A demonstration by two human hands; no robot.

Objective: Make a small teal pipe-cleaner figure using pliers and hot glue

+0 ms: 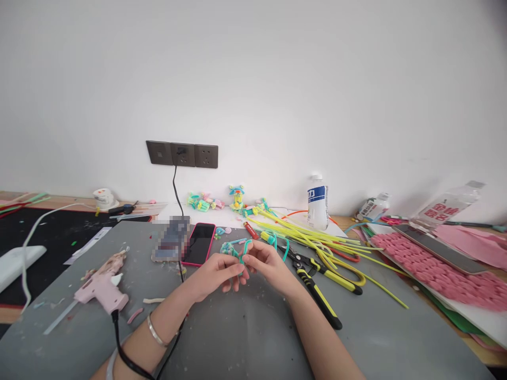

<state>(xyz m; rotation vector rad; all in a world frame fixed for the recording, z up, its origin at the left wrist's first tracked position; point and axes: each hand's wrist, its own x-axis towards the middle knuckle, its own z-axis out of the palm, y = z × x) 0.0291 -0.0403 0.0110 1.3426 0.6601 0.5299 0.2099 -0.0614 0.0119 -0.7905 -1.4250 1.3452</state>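
My left hand (222,272) and my right hand (269,264) meet over the grey mat, their fingertips pinched on a bent teal pipe cleaner (247,247). One end of it loops up above the fingers; the rest is partly hidden between them. Just behind the hands lies a small multicoloured bundle (227,248). Beyond my right hand, another teal pipe cleaner curve (285,248) rises beside a yellow and green piece (268,236). Black and yellow pliers (317,279) lie to the right of my right hand.
A pink glue gun (103,290) with a black cord rests at left. Two phones, one pink-edged (200,244), lie behind my left hand. Yellow pipe cleaners (309,232) spread at right. A water bottle (317,203) stands by the wall. A pink knitted mat (439,269) lies far right.
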